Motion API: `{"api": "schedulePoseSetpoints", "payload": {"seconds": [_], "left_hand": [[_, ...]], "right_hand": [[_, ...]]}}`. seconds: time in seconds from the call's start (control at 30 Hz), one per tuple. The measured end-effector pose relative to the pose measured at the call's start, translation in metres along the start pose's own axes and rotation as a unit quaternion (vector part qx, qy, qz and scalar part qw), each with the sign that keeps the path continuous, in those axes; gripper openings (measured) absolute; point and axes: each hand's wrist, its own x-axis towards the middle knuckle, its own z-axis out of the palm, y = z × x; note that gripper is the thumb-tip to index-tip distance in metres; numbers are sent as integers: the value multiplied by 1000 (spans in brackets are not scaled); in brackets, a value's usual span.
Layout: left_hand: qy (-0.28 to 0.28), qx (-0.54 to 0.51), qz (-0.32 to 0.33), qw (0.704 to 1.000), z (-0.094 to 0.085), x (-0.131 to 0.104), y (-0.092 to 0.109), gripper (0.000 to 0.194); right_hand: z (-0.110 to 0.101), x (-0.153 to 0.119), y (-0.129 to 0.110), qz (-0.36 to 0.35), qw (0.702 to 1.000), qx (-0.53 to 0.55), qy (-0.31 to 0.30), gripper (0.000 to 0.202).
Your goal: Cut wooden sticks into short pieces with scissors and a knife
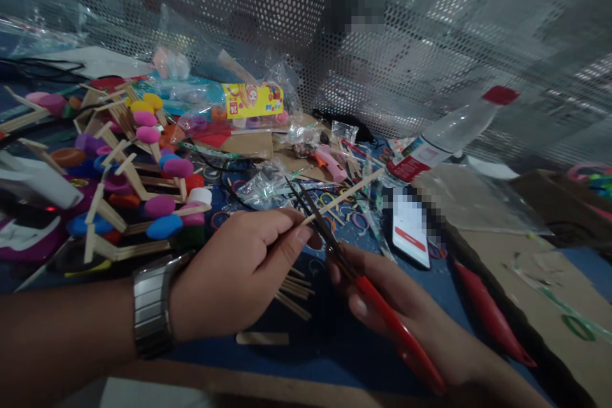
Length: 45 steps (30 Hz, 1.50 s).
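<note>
My left hand (234, 271), with a metal watch (152, 306) at the wrist, pinches a thin wooden stick (356, 190) between thumb and forefinger. The stick slants up to the right. In my right hand (406, 284) is a pair of scissors (382, 313) with red handles and dark blades. The blades lie slightly parted across the stick, close to my left thumb; whether they touch it I cannot tell. Below my left hand lie several loose sticks (294, 296) and one flat craft stick (262, 338) on the blue table surface.
Left of my hands is a heap of joined craft sticks with colourful clay lumps (165, 226). Behind are plastic packaging with a yellow label (253, 101) and a pink glue gun (331, 164). At right stand a tilted bottle (449, 140), a phone (408, 229) and a red pouch-like object (492, 312).
</note>
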Motion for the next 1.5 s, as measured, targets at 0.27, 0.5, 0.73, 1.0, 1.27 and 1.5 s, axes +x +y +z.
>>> {"api": "schedulePoseSetpoints", "payload": {"seconds": [0.27, 0.5, 0.73, 1.0, 1.27, 1.5], "left_hand": [[6, 28, 12, 1000, 0, 0, -1, 29], [9, 43, 36, 998, -1, 1, 1, 26], [-6, 16, 17, 1000, 0, -3, 0, 31], [-31, -32, 24, 999, -2, -1, -1, 27], [-36, -8, 73, 997, -1, -1, -6, 33], [-53, 26, 81, 995, -1, -1, -5, 27]], "right_hand": [[1, 0, 3, 2, 999, -28, 19, 39], [1, -6, 9, 6, 997, -75, 16, 41], [0, -9, 11, 26, 995, -93, 18, 39], [-3, -8, 9, -35, 966, -245, 73, 31], [-2, -2, 11, -97, 935, -318, 127, 23], [-1, -2, 9, -53, 959, -262, 93, 29]]}}
